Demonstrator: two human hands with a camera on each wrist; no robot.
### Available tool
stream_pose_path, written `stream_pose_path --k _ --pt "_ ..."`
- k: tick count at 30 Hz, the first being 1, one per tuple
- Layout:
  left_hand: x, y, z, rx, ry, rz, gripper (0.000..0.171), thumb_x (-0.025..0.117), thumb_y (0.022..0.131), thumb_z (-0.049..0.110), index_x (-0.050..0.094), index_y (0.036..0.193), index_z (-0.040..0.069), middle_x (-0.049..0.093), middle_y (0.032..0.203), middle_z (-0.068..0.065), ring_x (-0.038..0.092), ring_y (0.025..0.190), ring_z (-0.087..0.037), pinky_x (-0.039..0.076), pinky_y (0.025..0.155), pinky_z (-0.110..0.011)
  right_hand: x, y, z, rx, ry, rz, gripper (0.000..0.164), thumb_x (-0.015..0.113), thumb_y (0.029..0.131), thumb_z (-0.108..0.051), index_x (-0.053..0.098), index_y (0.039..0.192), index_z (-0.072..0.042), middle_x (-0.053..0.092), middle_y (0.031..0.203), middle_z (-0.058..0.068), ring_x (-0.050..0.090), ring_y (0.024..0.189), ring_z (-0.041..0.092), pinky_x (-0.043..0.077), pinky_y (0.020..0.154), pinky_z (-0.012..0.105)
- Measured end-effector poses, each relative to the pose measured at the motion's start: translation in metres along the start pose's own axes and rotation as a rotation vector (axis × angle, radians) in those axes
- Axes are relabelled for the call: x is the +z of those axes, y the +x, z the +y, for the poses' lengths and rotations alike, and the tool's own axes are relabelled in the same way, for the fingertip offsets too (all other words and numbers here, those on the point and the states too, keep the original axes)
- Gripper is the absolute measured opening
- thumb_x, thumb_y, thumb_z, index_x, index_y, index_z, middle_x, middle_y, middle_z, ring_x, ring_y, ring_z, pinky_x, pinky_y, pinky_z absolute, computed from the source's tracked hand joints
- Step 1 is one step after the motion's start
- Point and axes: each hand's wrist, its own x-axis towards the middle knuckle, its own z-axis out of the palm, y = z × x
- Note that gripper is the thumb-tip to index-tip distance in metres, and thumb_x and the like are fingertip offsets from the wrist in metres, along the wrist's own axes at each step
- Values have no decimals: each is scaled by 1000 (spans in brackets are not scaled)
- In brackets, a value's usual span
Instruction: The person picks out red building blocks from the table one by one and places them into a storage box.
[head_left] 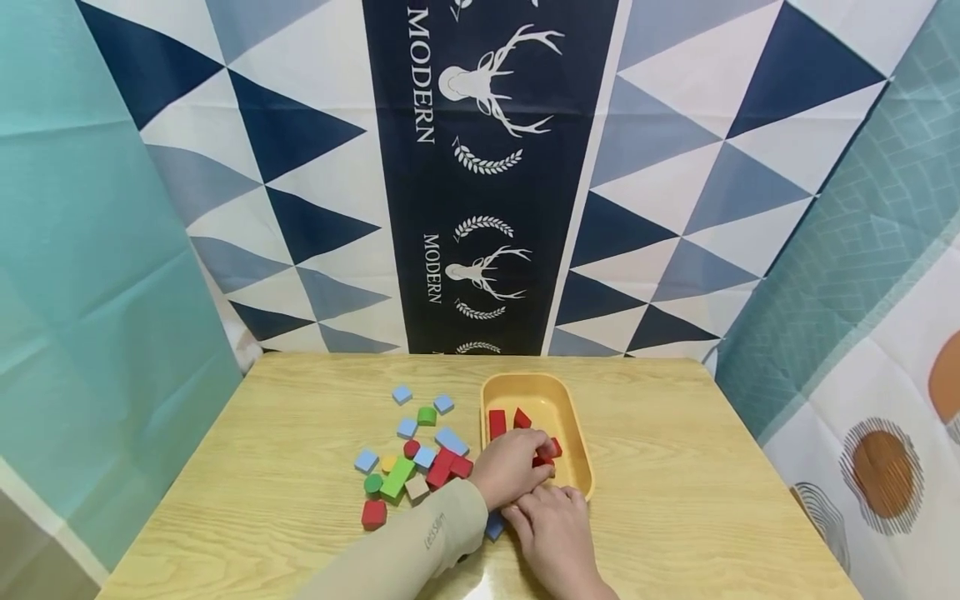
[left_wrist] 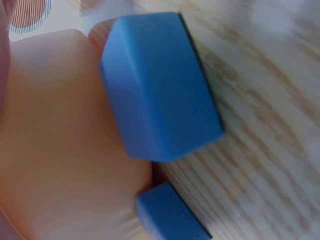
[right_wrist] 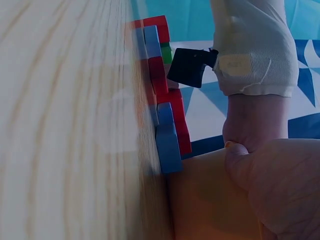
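My left hand (head_left: 513, 462), with its sleeved arm crossing from the left, reaches into the yellow-orange tray (head_left: 582, 433). Its thumb and index finger pinch a red block (head_left: 542, 461), partly hidden by the fingers. Other red blocks lie in the tray, among them an upright-looking rectangular one (head_left: 497, 423) and a triangular one (head_left: 522, 418). At the near rim my right hand (head_left: 557, 537) grips the tray, its thumb (right_wrist: 237, 159) on the edge in the right wrist view. A blue block (left_wrist: 162, 85) stands close beside the tray wall (left_wrist: 70, 135) in the left wrist view.
Left of the tray, several loose blocks are spread on the wooden table (head_left: 660, 467): light blue ones (head_left: 452, 442), red ones (head_left: 374, 514), a long green one (head_left: 397, 479) and a green cylinder (head_left: 373, 485). A patterned cloth (head_left: 315, 167) hangs behind the table.
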Motion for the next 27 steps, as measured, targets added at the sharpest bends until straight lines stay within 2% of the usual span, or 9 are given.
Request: stream_pose_path --k 4,9,11,13,15,18,21,24,27 --pt "2 0 -1 17 -28 30 10 77 100 31 74 108 26 72 100 14 62 89 0 55 86 -21 0 -1 0 13 4 -6 14 82 91 -33 73 81 -27 73 87 -10 65 88 16 40 89 43" --pt "-5 -4 -8 23 -142 98 6 73 103 27 76 107 24 72 105 11 62 102 -6 56 96 -26 2 -2 -1 7 16 2 15 82 91 -32 72 82 -27 69 82 -12 60 80 13 40 88 43" --pt "-16 -6 -14 5 -164 126 8 72 103 27 77 108 23 72 107 8 62 105 -10 56 100 -31 4 -3 -1 -5 22 21 13 84 90 -32 74 84 -26 69 80 -13 59 77 12 41 88 42" --pt "-34 -8 -25 -9 -165 150 11 71 104 28 78 109 21 73 108 5 63 104 -13 57 99 -34 5 -3 -2 1 28 20 11 84 89 -32 75 86 -26 70 81 -13 59 77 12 41 88 42" --pt "-55 -11 -40 -27 -170 149 13 70 105 27 78 111 18 75 107 3 64 98 -15 58 92 -36 4 -3 -4 27 36 -9 9 83 91 -32 77 89 -26 71 81 -13 60 79 12 41 89 43" --pt "-84 -19 -64 -76 -149 81 12 69 106 26 77 108 17 74 100 3 62 85 -13 56 78 -31 0 -1 -6 82 44 -94 8 80 94 -34 78 92 -27 72 84 -14 60 82 12 41 92 44" --pt "-100 -34 -81 -104 -77 -42 9 73 103 26 75 99 19 70 89 7 59 76 -10 52 70 -28 -3 0 -6 110 50 -138 8 80 95 -34 79 95 -27 73 86 -13 61 84 12 41 93 45" --pt "-102 -48 -87 -75 18 -150 17 81 97 34 72 91 21 66 80 9 56 71 -9 50 67 -27 -3 1 -5 112 47 -134 7 80 95 -33 79 95 -26 73 87 -12 62 85 13 41 94 45" --pt "-92 -58 -87 -31 129 -179 29 86 90 45 72 94 21 64 80 9 54 72 -9 47 67 -27 -1 0 -5 97 42 -106 6 81 94 -32 79 94 -26 73 86 -13 62 84 12 41 93 44"
